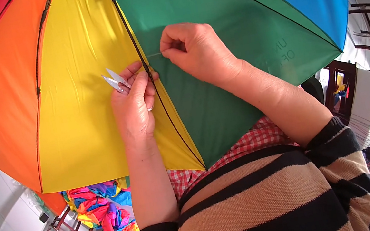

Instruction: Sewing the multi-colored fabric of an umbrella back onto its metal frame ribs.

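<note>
Right hand was curled knuckles-up, thumb & forefinger pinching a thin thread pulled taut at the black rib. Left hand, wrist straight, was closed round small snips, blades poking up-left, fingertips pressing the rib. Both lay on the open rainbow umbrella, w/ a pile of bright fabric below.

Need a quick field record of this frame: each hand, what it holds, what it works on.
left hand: holds small silver thread snips, presses on the black rib seam
right hand: pinches a thin taut thread at the seam
work surface: open rainbow fabric umbrella canopy, yellow and green panels meeting under the hands
below: pile of bright folded umbrella fabric
</note>
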Demonstrator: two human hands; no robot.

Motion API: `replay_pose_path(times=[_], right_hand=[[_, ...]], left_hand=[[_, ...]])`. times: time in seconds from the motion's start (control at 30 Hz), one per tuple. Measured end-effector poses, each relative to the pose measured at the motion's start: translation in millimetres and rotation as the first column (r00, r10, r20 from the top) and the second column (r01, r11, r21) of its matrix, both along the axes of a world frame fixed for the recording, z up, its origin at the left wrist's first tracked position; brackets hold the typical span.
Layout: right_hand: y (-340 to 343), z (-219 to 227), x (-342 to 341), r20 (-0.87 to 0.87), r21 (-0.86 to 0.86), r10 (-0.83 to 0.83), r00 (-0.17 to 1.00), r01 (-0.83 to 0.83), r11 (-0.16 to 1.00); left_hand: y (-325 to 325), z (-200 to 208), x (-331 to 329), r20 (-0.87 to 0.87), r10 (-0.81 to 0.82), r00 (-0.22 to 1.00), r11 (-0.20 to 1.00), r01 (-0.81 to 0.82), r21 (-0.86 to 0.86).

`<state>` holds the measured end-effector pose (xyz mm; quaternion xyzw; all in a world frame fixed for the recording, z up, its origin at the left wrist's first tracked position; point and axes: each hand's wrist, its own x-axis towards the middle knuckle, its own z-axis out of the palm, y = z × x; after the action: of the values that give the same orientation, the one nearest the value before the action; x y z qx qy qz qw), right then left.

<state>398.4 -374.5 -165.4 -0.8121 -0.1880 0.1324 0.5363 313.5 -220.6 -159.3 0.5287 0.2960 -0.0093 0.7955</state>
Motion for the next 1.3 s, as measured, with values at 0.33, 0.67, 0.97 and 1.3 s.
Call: replay_pose_path(times=[0.33, 0.67, 0.97, 1.3], right_hand=[[7.8, -7.4, 0.9, 0.177, -0.115, -0.061, 0.982, 0.083, 0.99], [3.8, 0.6, -15.9, 0.179, -0.211, 0.096, 0.979, -0.057, 0.976], [23.4, -5.2, -10.4, 0.284, -0.237, 0.164, 0.945, -0.096, 0.967], [21.3, -1.1, -15.0, 0.273, -0.321, 0.178, 0.945, -0.085, 0.943]], left_hand=[[0.5, 0.5, -0.1, 0.009, 0.026, 1.0, 1.0, -0.026, 0.017], [0.4, -1.0, -1.3, 0.003, 0.042, 0.999, 0.999, -0.042, 0.011], [-4.7, 1.1, 7.2, -0.065, 0.08, 0.995, 0.994, -0.075, 0.076], [-5.3, -2.7, 5.1, -0.091, 0.062, 0.994, 0.982, -0.045, 0.186]])
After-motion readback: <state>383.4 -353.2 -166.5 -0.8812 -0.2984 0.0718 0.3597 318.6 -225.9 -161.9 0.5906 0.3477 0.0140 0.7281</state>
